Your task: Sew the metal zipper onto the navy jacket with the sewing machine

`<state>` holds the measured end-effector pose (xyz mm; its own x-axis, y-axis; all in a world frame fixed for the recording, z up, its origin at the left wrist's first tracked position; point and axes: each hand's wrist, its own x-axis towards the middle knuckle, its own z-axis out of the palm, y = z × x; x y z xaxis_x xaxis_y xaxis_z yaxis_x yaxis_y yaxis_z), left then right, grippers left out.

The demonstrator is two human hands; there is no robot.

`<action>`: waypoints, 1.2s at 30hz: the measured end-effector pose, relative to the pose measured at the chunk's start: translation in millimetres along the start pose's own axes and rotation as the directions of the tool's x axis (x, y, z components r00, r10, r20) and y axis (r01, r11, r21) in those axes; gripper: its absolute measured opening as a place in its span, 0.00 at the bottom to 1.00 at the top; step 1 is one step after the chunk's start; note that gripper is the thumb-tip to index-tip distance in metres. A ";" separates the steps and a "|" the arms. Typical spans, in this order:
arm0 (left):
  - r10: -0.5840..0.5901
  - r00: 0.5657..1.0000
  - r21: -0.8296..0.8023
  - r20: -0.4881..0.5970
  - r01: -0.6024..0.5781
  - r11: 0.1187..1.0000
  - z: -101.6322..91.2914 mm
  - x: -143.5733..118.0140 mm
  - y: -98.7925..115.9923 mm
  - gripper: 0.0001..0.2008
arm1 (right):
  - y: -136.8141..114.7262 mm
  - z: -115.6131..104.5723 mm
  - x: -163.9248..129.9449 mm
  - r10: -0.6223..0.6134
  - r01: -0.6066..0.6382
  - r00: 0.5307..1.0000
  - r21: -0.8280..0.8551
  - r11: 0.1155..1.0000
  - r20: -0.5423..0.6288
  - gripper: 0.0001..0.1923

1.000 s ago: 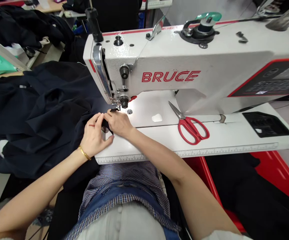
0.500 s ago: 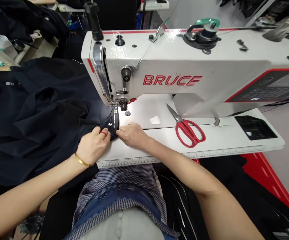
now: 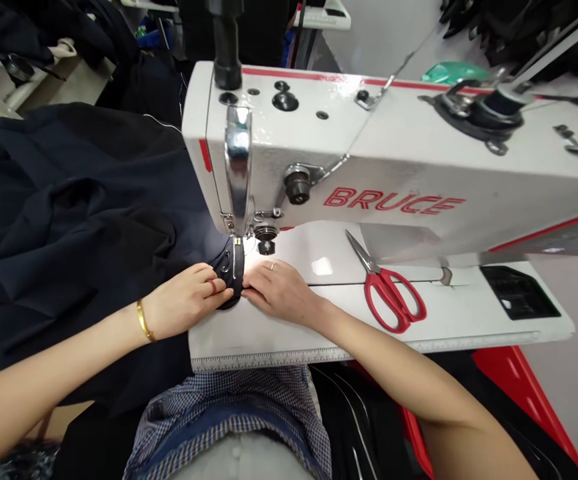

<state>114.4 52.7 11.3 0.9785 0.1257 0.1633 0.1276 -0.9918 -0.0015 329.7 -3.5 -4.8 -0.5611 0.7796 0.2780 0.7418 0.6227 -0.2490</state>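
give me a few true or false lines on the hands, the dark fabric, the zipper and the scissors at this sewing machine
1. Both hands press the dark fabric in front of the needle. True: the left hand and right hand lie either side of the zipper.
2. The scissors are in the right hand. False: they lie on the machine bed, to the right of that hand.
3. The scissors have red handles. True.
4. The sewing machine is black. False: it is white with red lettering.
5. The left wrist bears a gold bangle. True.
6. The fabric is heaped to the right of the machine. False: it lies to the left.
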 end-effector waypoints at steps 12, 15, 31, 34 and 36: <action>-0.072 0.995 -0.184 -0.065 0.059 0.981 6.8 7.7 -6.7 0.11 | 16.1 4.0 9.7 -0.138 0.133 0.985 -0.051 0.990 -0.100 0.10; -0.078 0.994 -0.175 -0.073 0.064 0.982 8.0 8.8 -6.7 0.11 | 21.4 1.8 7.6 -0.001 0.018 0.977 0.079 0.997 -0.212 0.10; -0.082 0.994 -0.164 -0.068 0.070 0.984 9.4 8.0 -7.8 0.11 | 23.0 4.2 9.0 -0.043 0.065 0.994 0.246 0.967 -0.096 0.09; -0.084 0.995 -0.175 -0.057 0.073 0.982 9.4 7.3 -8.5 0.12 | 27.9 -1.8 8.9 0.055 -0.009 0.992 0.360 0.933 -0.117 0.09; -0.091 0.994 -0.179 -0.052 0.081 0.981 9.0 7.0 -8.3 0.13 | 24.7 -6.5 9.0 0.144 -0.065 0.975 0.397 0.916 -0.172 0.08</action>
<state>121.7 62.0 3.6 0.9531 0.2143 0.2138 0.1750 -0.9664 0.1884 345.4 18.4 -2.4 -0.3769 0.8381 0.3945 0.5704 0.5455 -0.6141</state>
